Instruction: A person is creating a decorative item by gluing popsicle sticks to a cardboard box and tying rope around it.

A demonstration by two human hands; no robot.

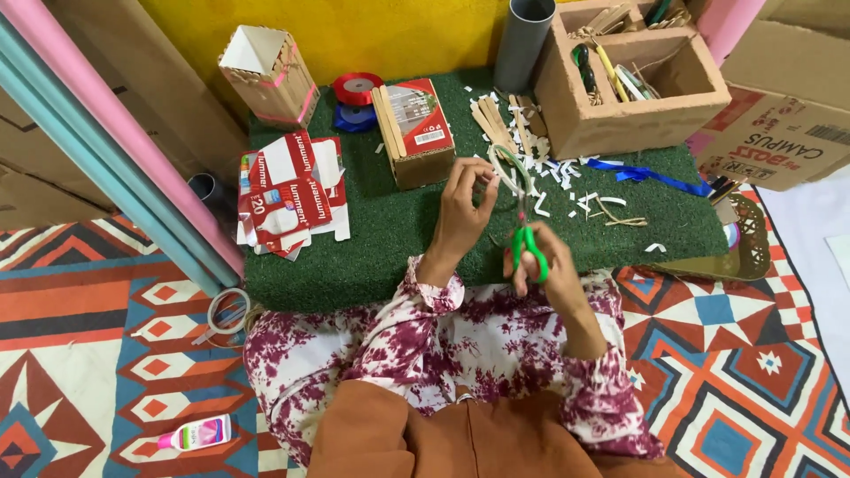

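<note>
My left hand (462,211) pinches a thin pale ring or strip loop (511,166) above the green turf mat (372,257). My right hand (542,258) grips green-handled scissors (528,241), blades pointing up at the loop. Both hands hover over the mat's front middle. White paper scraps (549,173) and wooden sticks (496,124) lie just beyond the hands.
A red-and-white box (418,124) with sticks, flattened red cartons (292,190), a small cardboard house (270,75), red and blue ribbon spools (357,88), a grey tube (522,40), a cardboard organiser (629,80), a blue ribbon (655,177). A glue bottle (195,434) and tape roll (226,312) lie on the patterned rug.
</note>
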